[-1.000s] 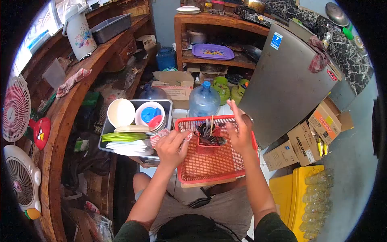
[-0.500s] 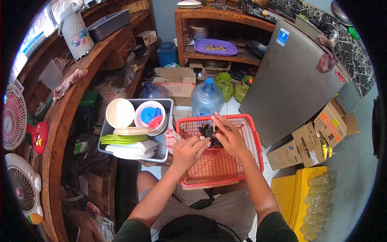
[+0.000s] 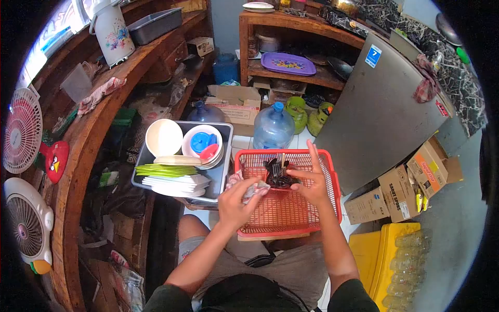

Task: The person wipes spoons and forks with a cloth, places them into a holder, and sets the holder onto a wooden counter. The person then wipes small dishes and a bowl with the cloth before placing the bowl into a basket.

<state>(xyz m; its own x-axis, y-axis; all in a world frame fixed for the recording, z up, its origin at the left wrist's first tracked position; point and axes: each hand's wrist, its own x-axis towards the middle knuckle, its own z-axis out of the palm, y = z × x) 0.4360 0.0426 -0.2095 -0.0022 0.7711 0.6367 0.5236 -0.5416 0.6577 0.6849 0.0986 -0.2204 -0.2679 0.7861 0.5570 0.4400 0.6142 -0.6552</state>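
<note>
My left hand (image 3: pixel 238 204) is closed on a crumpled red-and-white cloth (image 3: pixel 258 189), over the left part of a red plastic basket (image 3: pixel 240 218). My right hand (image 3: pixel 311 182) has its fingers spread, with nothing visible in it, close to the right side of a cluster of dark cutlery (image 3: pixel 279 174). Fork tines and a pale stick show among these pieces, which stand near the basket's far side. What holds the cutlery upright is mostly hidden.
Left of the basket, a grey tub (image 3: pixel 227 156) carries bowls, white plates (image 3: pixel 174 186) and green plates (image 3: pixel 165 170). Beyond the basket stands a blue water jug (image 3: pixel 274 127). A grey fridge (image 3: pixel 377 109), cardboard boxes (image 3: pixel 395 190) and a yellow crate (image 3: pixel 368 249) line the right side.
My right hand has drawn back from the cutlery and its fingers have spread. My left hand has moved slightly left and down with the cloth. The camera view has shifted a little.
</note>
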